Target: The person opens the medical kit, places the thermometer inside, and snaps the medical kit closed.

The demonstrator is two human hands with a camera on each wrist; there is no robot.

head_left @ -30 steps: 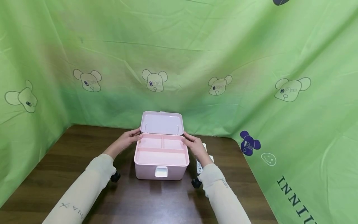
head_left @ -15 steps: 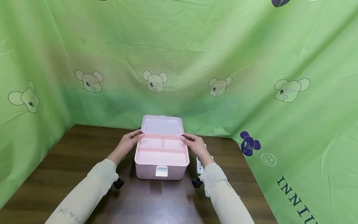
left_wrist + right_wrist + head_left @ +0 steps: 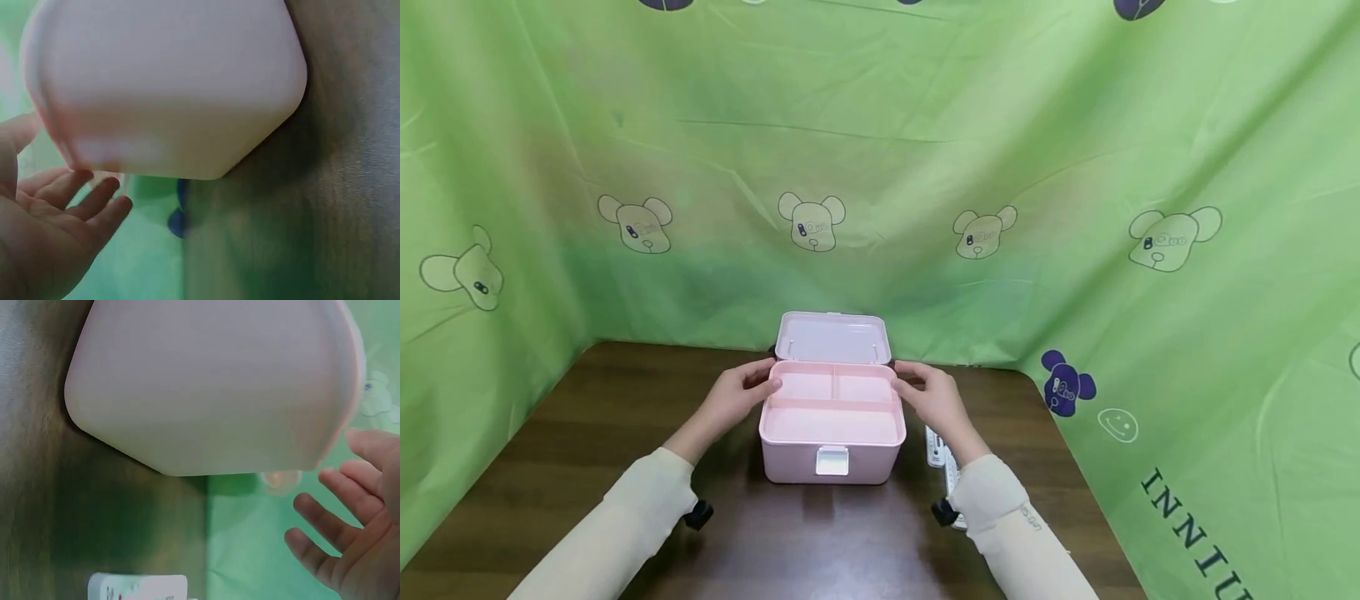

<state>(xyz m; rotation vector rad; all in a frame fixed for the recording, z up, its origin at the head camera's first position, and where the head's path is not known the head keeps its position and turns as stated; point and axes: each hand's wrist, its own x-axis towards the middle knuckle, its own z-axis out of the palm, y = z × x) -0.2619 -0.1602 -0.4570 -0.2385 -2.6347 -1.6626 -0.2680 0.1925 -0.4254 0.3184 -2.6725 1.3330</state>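
A pink plastic storage box [image 3: 790, 467] stands on the table with its lid [image 3: 831, 339] tipped back behind it. Inside its rim sits a pink tray [image 3: 835, 422], split into three compartments. My left hand [image 3: 730, 398] is at the back left corner, thumb at the rim and relaxed fingers along the outside. Opposite it, my right hand [image 3: 938, 404] is at the back right corner, thumb tip right by the rim. In the right wrist view its other fingers [image 3: 328, 522] are spread beside the corner. A white latch [image 3: 832, 460] hangs on the front.
Flat white printed pieces [image 3: 935, 448] lie right of the box, partly hidden by my right arm. One white piece [image 3: 140, 587] shows low in the right wrist view. Green curtains [image 3: 880, 150] with bear prints enclose the wooden table [image 3: 587, 433] at back and sides.
The lid has tipped further back. Both hands have shifted slightly, and the gap between thumb and fingers has widened. The box has stayed in place.
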